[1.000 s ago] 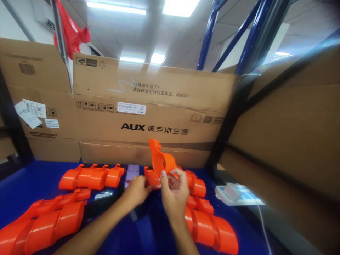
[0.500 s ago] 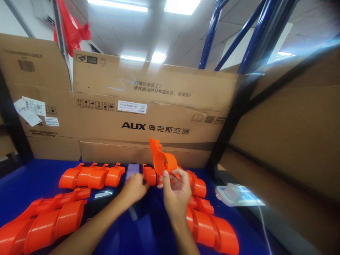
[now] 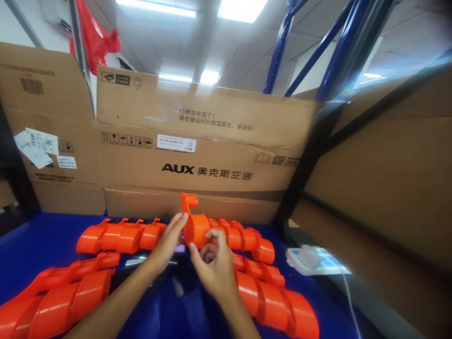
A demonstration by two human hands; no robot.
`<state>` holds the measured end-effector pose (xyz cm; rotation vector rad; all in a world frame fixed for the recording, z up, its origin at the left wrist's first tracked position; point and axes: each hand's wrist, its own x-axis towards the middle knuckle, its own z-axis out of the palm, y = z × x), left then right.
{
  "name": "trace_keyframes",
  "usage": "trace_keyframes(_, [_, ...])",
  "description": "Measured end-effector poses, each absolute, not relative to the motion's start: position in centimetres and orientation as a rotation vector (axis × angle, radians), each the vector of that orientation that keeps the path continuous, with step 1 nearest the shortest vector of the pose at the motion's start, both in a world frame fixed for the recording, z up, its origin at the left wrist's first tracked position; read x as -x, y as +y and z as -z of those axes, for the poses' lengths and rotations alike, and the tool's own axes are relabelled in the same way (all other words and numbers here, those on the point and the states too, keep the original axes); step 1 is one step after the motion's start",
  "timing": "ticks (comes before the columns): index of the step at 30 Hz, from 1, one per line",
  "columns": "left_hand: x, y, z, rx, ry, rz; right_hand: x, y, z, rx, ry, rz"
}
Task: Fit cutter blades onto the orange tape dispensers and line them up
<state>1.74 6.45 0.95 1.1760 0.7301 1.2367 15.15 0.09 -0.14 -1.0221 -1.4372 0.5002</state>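
Observation:
In front of me, both hands hold up one orange plastic ring part, with a notched arm rising from its ring. My left hand has its fingers closed against the left side of the part. The right hand pinches the ring low on its right side, thumb at the bottom and the other fingers curled. Behind the hands, a phone is mostly covered. Similar orange parts stand in a row to the left, and another row stands to the right.
Nearer on the blue surface are more orange parts at left and right. A cardboard box walls off the back. At right lies a white power strip with a cable, beside a dark rack post.
The orange ring part has moved down and left, turning so its ring opening faces away from view. My left hand has come up from the surface to its left side.

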Motion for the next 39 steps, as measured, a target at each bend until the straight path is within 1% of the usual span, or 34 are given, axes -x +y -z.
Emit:
trace_keyframes(5, [-0.7,6.9,-0.9,-1.049,0.802,-1.319,-15.2,-0.2,-0.2,0.989,-1.597,-0.512])
trace_keyframes(10, [1.7,6.7,0.2,-0.929,0.745,-1.529,-16.0,0.4,-0.6,1.107,-1.666,-0.367])
trace_keyframes(13, [3.1,6.1,1.1,-0.971,0.713,-1.491,-16.0,0.3,-0.3,1.217,-1.962,-0.295])
trace_keyframes(17, [3.7,5.7,2.3,-0.954,0.691,-1.425,-15.9,-0.3,0.2,1.279,-2.309,-0.344])
trace_keyframes(20, [3.5,5.7,2.6,-0.912,0.674,-1.437,-15.9,-0.6,0.5,1.312,-2.436,-0.374])
trace_keyframes(24, [3.2,5.6,2.4,-0.872,0.669,-1.477,-15.5,-0.5,1.0,1.382,-2.480,-0.357])
trace_keyframes(33, [3.1,5.0,1.9,-0.867,0.675,-1.482,-14.8,0.3,2.4,1.547,-2.403,-0.137])
trace_keyframes(39, [2.9,4.4,1.4,-0.859,0.678,-1.478,-14.3,0.4,2.4,1.516,-2.413,-0.201])
